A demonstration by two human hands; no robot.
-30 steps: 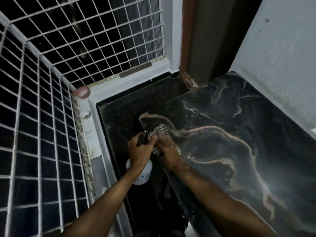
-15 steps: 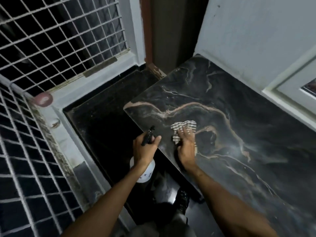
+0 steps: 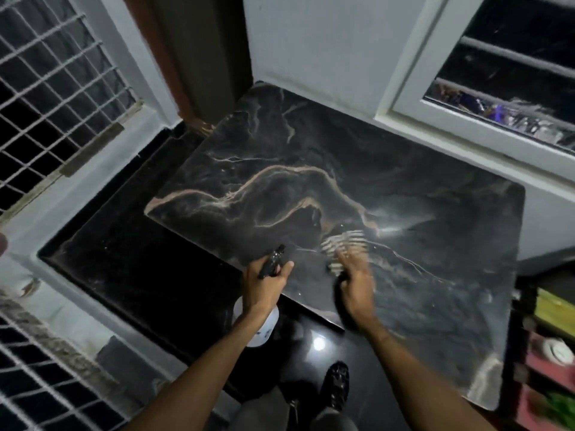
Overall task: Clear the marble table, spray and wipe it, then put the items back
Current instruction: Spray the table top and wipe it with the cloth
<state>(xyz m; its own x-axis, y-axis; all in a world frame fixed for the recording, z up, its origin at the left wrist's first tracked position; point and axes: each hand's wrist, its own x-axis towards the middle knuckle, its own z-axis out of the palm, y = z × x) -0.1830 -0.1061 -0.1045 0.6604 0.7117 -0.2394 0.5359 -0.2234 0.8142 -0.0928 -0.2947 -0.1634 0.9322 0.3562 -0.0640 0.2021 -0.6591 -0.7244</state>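
The dark marble table (image 3: 280, 157) with tan veins fills the middle of the view, and its top is bare. My right hand (image 3: 354, 281) presses a striped cloth (image 3: 343, 244) flat on the marble near the front edge; both are blurred by motion. My left hand (image 3: 264, 284) holds a spray bottle (image 3: 264, 326) just off the table's front edge. The bottle's black nozzle points toward the table, and its white body hangs below my wrist.
A white wall and a window frame (image 3: 466, 135) border the table at the back and right. A shelf with coloured items (image 3: 550, 353) stands at the right. White metal grilles (image 3: 53, 98) close off the left. The floor (image 3: 124, 269) is dark and glossy, with my foot (image 3: 334, 387) below.
My right hand has slid the cloth to the right across the marble, away from the table's left corner. The view has swung right. My left hand still grips the spray bottle.
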